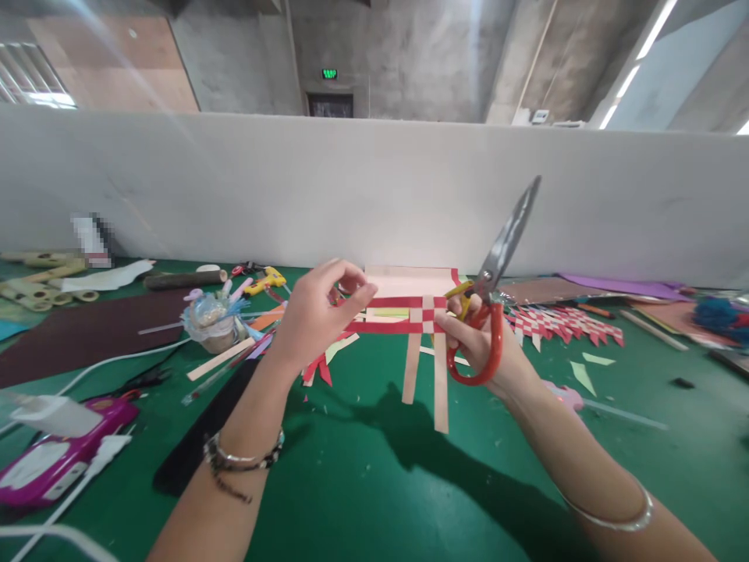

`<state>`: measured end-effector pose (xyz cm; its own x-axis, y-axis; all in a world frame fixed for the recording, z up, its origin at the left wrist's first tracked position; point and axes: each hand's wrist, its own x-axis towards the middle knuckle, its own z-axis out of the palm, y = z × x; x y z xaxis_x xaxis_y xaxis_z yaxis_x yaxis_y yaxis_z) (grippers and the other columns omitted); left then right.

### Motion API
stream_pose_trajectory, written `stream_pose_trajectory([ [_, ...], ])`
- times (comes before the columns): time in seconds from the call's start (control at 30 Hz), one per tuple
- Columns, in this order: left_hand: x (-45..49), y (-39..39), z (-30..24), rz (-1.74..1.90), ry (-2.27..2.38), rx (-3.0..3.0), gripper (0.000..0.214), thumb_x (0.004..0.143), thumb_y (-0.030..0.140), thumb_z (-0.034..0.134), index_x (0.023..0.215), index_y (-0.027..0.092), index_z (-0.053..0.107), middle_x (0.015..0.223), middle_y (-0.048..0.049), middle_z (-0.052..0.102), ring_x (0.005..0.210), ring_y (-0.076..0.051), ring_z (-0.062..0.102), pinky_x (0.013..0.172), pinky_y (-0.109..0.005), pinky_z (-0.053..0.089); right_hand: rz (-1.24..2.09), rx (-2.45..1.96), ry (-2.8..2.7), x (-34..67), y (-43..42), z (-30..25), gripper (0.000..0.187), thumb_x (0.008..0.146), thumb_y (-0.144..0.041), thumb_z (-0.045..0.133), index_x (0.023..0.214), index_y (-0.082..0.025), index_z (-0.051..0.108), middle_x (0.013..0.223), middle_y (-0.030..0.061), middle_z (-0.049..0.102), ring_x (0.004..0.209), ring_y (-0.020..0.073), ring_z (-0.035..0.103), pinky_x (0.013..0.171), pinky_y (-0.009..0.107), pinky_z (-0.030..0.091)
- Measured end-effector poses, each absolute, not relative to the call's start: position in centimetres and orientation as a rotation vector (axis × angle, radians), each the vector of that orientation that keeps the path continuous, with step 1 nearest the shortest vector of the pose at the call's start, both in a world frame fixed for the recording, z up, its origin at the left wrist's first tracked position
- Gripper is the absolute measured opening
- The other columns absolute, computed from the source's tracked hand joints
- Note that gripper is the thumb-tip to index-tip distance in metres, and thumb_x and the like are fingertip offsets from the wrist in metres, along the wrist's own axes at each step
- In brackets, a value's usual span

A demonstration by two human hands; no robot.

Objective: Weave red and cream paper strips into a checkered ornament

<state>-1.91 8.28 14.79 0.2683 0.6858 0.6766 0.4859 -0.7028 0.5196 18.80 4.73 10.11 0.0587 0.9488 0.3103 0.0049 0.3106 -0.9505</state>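
My left hand (319, 312) pinches the left side of a woven piece of red and pale paper strips (409, 312), held up above the green table (363, 468). Two pale strips hang down from the weave. My right hand (477, 339) grips red-handled scissors (491, 312), fingers through the loops, with the closed blades pointing up and to the right. The same hand also touches the weave's right edge.
A finished red-and-white woven mat (562, 324) lies to the right, with coloured paper sheets (614, 289) behind it. At the left are a plastic cup of oddments (214, 324), a yellow glue gun (266, 281), a dark sheet (87, 332), a pink device (58, 453) and white cables. A white partition wall (374, 195) stands behind.
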Motion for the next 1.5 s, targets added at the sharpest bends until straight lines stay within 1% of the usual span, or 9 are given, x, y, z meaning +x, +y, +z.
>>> stream_pose_trajectory([
  [0.1,-2.5,7.2,15.4,1.004,0.993,2.283,0.041,0.082,0.038,0.049,0.046,0.018,0.052,0.042,0.0020,0.042,0.039,-0.009,0.038,0.041,-0.021,0.028,0.941,-0.911,-1.197,18.8,4.7,10.5,0.026,0.071,-0.029,0.063,0.072,-0.020,0.039,0.061,-0.0062,0.040,0.049,0.0057,0.040,0.046,0.020,0.035],
  [0.23,-1.5,7.0,14.5,0.472,0.761,2.125,0.031,0.076,0.043,0.057,0.056,0.020,0.064,0.050,-0.0002,0.054,0.041,-0.011,0.047,0.037,-0.020,0.030,0.943,-0.859,-1.106,18.8,4.6,10.7,0.027,0.072,-0.030,0.063,0.073,-0.021,0.038,0.058,-0.0069,0.040,0.049,0.0064,0.043,0.046,0.020,0.037],
  [0.37,0.2,8.4,12.5,0.782,0.761,2.072,0.028,0.075,0.047,0.057,0.066,0.021,0.064,0.060,-0.0020,0.057,0.056,-0.015,0.054,0.049,-0.022,0.039,0.973,-0.845,-1.089,18.8,4.6,10.5,0.027,0.072,-0.030,0.064,0.074,-0.021,0.039,0.057,-0.0074,0.040,0.048,0.0063,0.044,0.045,0.019,0.039],
  [0.47,0.7,8.9,11.9,0.926,0.884,2.024,0.031,0.076,0.046,0.057,0.060,0.020,0.060,0.050,0.0006,0.046,0.049,-0.014,0.047,0.046,-0.023,0.036,0.977,-0.861,-1.120,18.6,4.7,10.2,0.028,0.071,-0.031,0.065,0.073,-0.021,0.039,0.055,-0.0078,0.040,0.046,0.0061,0.045,0.044,0.019,0.039],
  [0.6,0.9,8.1,12.1,1.006,0.878,2.004,0.024,0.075,0.043,0.059,0.065,0.020,0.060,0.057,0.0011,0.050,0.052,-0.013,0.047,0.047,-0.022,0.036,0.986,-0.872,-1.159,18.4,4.8,9.8,0.028,0.071,-0.031,0.065,0.072,-0.021,0.039,0.052,-0.0083,0.043,0.045,0.0066,0.045,0.044,0.020,0.040],
  [0.77,1.3,7.5,12.0,0.990,0.911,2.008,0.031,0.080,0.038,0.052,0.055,0.019,0.054,0.050,0.0029,0.044,0.045,-0.010,0.040,0.042,-0.021,0.030,0.994,-0.886,-1.234,18.4,4.9,9.6,0.028,0.073,-0.034,0.063,0.073,-0.022,0.039,0.048,-0.0087,0.044,0.042,0.0078,0.045,0.046,0.022,0.040],
  [1.0,-1.0,9.1,12.6,1.320,1.067,1.944,0.024,0.077,0.037,0.057,0.063,0.019,0.060,0.053,0.0019,0.050,0.050,-0.011,0.045,0.046,-0.021,0.034,1.039,-0.971,-1.641,19.0,4.9,8.8,0.037,0.086,-0.053,0.034,0.068,-0.020,0.038,0.062,-0.0017,0.044,0.055,0.0112,0.046,0.056,0.027,0.043],
  [1.2,-3.2,9.8,13.9,1.634,0.998,1.828,0.025,0.078,0.037,0.057,0.061,0.018,0.059,0.049,0.0022,0.047,0.046,-0.010,0.044,0.045,-0.021,0.036,0.644,-1.234,-2.063,18.5,4.6,8.8,0.033,0.082,-0.052,0.038,0.073,-0.020,0.037,0.066,-0.0007,0.043,0.058,0.0124,0.038,0.056,0.027,0.036],
  [1.5,-3.7,10.0,14.1,1.736,0.955,1.894,0.029,0.080,0.037,0.054,0.059,0.018,0.052,0.047,0.0019,0.044,0.043,-0.009,0.042,0.041,-0.020,0.035,0.357,-1.333,-2.079,18.3,4.9,8.2,0.039,0.077,-0.053,0.043,0.059,-0.020,0.031,0.053,-0.0039,0.035,0.049,0.0091,0.028,0.050,0.022,0.024],
])
